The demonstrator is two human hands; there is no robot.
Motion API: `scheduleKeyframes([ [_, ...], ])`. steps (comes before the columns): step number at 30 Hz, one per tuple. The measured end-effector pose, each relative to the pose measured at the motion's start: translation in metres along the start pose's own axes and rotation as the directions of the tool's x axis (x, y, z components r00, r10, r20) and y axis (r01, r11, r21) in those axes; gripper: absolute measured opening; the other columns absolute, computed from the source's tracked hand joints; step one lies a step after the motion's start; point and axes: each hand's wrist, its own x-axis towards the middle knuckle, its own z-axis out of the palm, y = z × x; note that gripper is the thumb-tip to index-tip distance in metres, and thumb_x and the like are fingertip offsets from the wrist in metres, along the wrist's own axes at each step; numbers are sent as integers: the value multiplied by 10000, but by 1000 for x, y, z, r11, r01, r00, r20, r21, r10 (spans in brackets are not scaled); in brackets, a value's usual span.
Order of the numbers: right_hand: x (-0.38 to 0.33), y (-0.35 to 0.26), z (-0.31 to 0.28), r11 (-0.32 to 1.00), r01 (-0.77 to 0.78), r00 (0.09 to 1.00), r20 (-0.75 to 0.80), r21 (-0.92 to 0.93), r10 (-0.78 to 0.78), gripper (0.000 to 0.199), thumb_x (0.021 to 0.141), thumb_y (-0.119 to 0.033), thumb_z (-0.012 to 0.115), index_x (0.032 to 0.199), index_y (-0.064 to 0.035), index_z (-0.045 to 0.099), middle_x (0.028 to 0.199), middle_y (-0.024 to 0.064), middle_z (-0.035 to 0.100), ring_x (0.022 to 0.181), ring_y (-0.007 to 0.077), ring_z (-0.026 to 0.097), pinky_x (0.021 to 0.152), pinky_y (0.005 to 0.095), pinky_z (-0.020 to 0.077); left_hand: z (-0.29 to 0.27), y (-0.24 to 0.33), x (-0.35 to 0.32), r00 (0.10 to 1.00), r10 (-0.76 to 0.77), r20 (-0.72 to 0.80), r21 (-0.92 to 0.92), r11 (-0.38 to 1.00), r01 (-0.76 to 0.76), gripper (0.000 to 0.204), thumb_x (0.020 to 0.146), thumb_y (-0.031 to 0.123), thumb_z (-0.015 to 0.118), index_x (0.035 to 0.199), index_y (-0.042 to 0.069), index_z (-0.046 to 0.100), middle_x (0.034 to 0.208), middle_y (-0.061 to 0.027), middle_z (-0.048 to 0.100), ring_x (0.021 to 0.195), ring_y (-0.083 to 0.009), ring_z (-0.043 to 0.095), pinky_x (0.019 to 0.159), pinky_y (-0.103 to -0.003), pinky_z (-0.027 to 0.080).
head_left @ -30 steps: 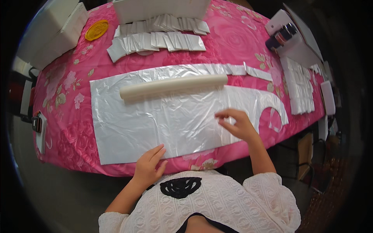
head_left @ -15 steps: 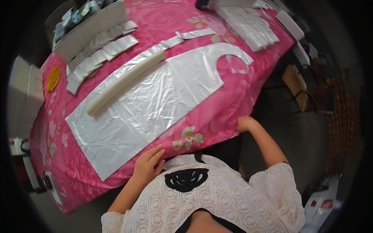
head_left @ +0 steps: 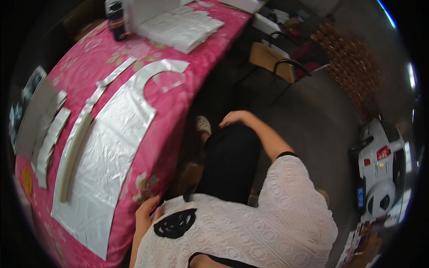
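Observation:
On the pink floral tablecloth (head_left: 172,100) lies a flat sheet of shiny white plastic film (head_left: 105,147), with a curved cut-out at its far end. A pale roll or tube (head_left: 73,158) rests along its left side. My left hand (head_left: 146,213) is at the table's near edge beside the sheet, fingers stretched out and holding nothing I can see. Away from the table, my right hand (head_left: 234,118) rests by my black-clad knee (head_left: 232,156). Its fingers point down loosely, with nothing visible in them.
Folded white film strips (head_left: 51,147) lie left of the roll, near a white box (head_left: 33,116). A stack of white film packs (head_left: 181,29) and a dark bottle (head_left: 117,21) stand far back. Right of the table are a chair (head_left: 279,62) and a white toy car (head_left: 380,165).
My view has swung to the right, so the table now sits at the left. My right hand has left the table edge for my knee. The left hand stays at the edge.

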Motion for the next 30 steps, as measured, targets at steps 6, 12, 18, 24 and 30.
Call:
scheduleKeyframes([
  [6, 0, 30, 93, 936, 116, 939, 270, 333, -212, 340, 816, -320, 620, 969, -18, 652, 869, 58, 644, 810, 152, 593, 736, 287, 476, 11, -36, -4, 994, -38, 99, 100, 995, 28, 309, 716, 28, 591, 1020, -28, 590, 951, -215, 610, 898, -337, 596, 823, -358, 450],
  [12, 1, 34, 106, 983, 172, 975, 135, 57, -179, 345, 820, -323, 613, 969, -14, 650, 864, 61, 645, 808, 153, 594, 733, 288, 476, 33, -48, 19, 981, -121, 153, 89, 990, 109, 297, 727, 40, 583, 1017, -27, 593, 946, -210, 614, 895, -328, 598, 821, -355, 451],
  [18, -6, 36, 105, 984, 175, 982, 77, -46, -171, 350, 825, -327, 607, 969, -11, 649, 860, 63, 646, 806, 154, 595, 730, 288, 476, 48, -51, 34, 976, -141, 167, 85, 988, 128, 286, 739, 51, 576, 1014, -25, 596, 940, -206, 618, 892, -318, 601, 820, -351, 451],
  [24, -9, 31, 103, 969, 213, 977, 57, -128, -207, 355, 829, -331, 600, 969, -7, 648, 855, 66, 647, 803, 155, 595, 728, 288, 476, 58, -59, 38, 973, -154, 169, 99, 985, 139, 277, 750, 63, 568, 1011, -24, 599, 934, -201, 622, 890, -309, 603, 818, -348, 452],
  [30, -9, 31, 100, 954, 239, 971, 42, -179, -236, 361, 833, -334, 594, 968, -4, 647, 850, 68, 647, 801, 156, 596, 725, 289, 476, 62, -63, 43, 970, -167, 176, 113, 982, 149, 268, 761, 74, 560, 1008, -22, 602, 929, -197, 625, 887, -299, 606, 817, -345, 453],
])
